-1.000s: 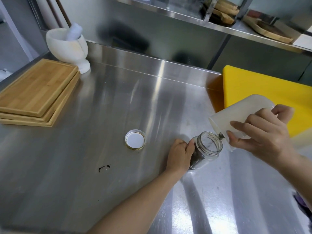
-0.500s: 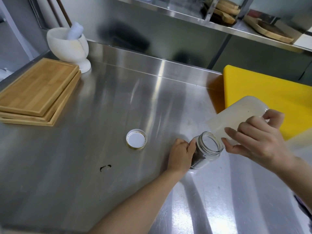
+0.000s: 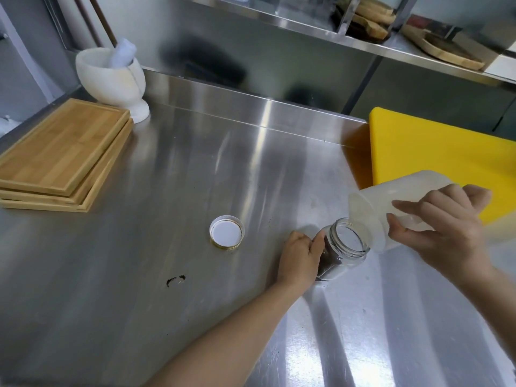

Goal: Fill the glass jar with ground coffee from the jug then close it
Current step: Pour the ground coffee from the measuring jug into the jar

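Toward the right edge of the stainless steel counter (image 3: 167,289), the left hand (image 3: 301,258) wraps round a clear glass jar (image 3: 346,247) holding dark grounds, while the right hand (image 3: 444,227) grips a tilted white plastic jug (image 3: 391,199), mouth at the jar's rim; the round white-lined lid (image 3: 226,232) lies upturned nearer the middle

Left wall of jar (image 3: 347,248) behind left hand (image 3: 300,258); yellow board (image 3: 432,152) beyond right edge

1. The left hand (image 3: 300,256) is bare, and the left forearm (image 3: 223,339) is bare down to the bottom edge of the view.
2. The right hand (image 3: 444,227) is bare, and so is the right forearm (image 3: 497,297).
3. The fingers (image 3: 413,208) are bare; their nails are too blurred to tell.
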Action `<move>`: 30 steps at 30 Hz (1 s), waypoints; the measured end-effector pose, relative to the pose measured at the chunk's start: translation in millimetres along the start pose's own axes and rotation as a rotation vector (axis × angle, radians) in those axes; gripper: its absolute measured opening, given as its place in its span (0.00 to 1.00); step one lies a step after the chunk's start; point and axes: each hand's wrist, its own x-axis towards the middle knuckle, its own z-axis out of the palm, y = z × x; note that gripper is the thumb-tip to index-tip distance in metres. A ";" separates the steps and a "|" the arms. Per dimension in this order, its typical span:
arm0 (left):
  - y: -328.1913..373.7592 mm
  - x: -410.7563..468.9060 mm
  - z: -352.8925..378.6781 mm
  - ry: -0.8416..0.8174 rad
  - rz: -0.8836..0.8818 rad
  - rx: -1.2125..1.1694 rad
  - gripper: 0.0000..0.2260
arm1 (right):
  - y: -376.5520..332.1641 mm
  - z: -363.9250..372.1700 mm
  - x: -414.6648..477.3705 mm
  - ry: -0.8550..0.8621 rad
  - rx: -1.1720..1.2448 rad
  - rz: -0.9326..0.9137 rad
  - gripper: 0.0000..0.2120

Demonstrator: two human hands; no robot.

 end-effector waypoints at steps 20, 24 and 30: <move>-15.3 6.5 4.1 0.021 0.036 -0.003 0.31 | 19.3 32.1 -63.8 0.548 0.649 1.649 0.13; -18.9 8.4 5.8 -0.013 0.023 0.019 0.23 | 20.0 42.2 -87.2 0.578 0.682 1.731 0.10; -15.6 7.8 4.3 0.002 0.037 0.060 0.20 | 17.0 52.0 -123.1 0.596 0.659 1.845 0.10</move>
